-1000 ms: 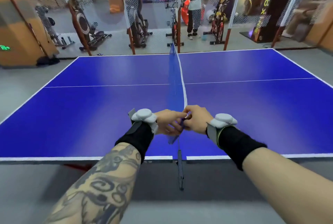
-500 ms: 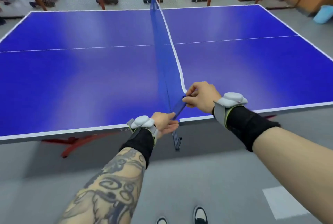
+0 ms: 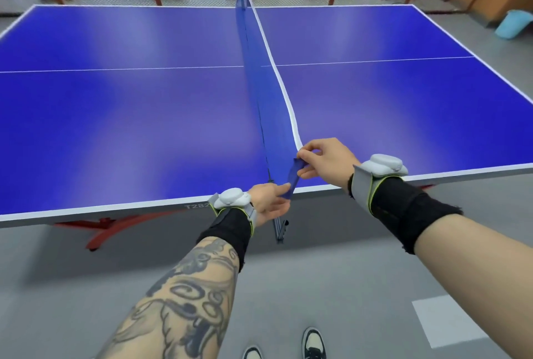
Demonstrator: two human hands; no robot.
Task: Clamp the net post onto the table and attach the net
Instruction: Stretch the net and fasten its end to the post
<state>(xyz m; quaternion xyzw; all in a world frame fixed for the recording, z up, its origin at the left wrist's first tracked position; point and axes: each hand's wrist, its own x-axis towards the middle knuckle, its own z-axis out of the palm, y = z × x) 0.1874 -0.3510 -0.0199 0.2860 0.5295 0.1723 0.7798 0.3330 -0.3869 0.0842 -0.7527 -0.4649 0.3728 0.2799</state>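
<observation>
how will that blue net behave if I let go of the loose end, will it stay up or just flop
Probably flop. The net looks like thin fabric: its near end bends and folds between the right hand and left hand. Its white top band wavers near the fingers, suggesting little stiffness. It seems light, since fingertip pinches hold it.

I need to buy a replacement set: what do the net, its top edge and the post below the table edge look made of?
The net looks like fine blue mesh fabric: translucent, limp where the right hand and left hand pinch it. Its top edge seems a white woven tape, matte. The post looks like grey metal, with a dull sheen, though blur leaves plastic possible.
</observation>
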